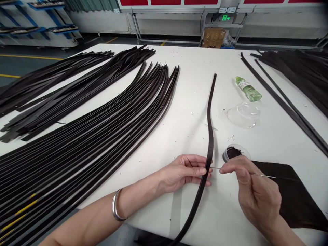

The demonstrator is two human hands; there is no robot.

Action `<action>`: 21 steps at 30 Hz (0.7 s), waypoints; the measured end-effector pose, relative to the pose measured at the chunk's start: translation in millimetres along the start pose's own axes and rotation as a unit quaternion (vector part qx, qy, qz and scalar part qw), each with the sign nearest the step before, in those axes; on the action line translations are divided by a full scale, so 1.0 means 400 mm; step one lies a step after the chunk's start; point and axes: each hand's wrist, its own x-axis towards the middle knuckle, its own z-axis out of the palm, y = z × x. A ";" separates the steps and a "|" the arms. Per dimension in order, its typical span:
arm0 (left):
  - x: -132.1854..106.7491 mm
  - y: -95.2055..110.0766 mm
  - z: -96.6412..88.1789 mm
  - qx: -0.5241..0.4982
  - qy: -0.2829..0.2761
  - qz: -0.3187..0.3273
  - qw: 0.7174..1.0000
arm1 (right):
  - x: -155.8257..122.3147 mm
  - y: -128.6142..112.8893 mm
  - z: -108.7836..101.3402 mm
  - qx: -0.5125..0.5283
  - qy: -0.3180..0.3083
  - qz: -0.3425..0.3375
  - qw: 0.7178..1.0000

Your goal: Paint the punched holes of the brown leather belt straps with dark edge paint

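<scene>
Black strip [210, 136], pinched in the left hand [183, 173] over the counter [191, 102], with long axis pointing forward; crosswise at its right edge, thin metal rod [263, 176], gripped in the right hand [256, 188]; just beyond that hand, round dish [224, 155] of dark material [233, 151]

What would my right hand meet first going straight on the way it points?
Probably the black strap pinched in your left hand, or that hand's fingertips showing beside it; depth leaves the order unclear.
</scene>
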 end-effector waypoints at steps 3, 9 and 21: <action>0.001 0.000 0.001 0.005 -0.002 0.002 1.000 | -0.001 0.002 -0.001 -0.005 -0.009 -0.005 1.000; 0.003 -0.001 0.001 0.009 -0.006 0.008 1.000 | -0.002 0.004 0.000 -0.005 -0.014 -0.005 1.000; 0.004 -0.003 -0.001 0.019 -0.011 0.008 1.000 | 0.003 -0.010 0.000 -0.040 -0.046 0.005 0.998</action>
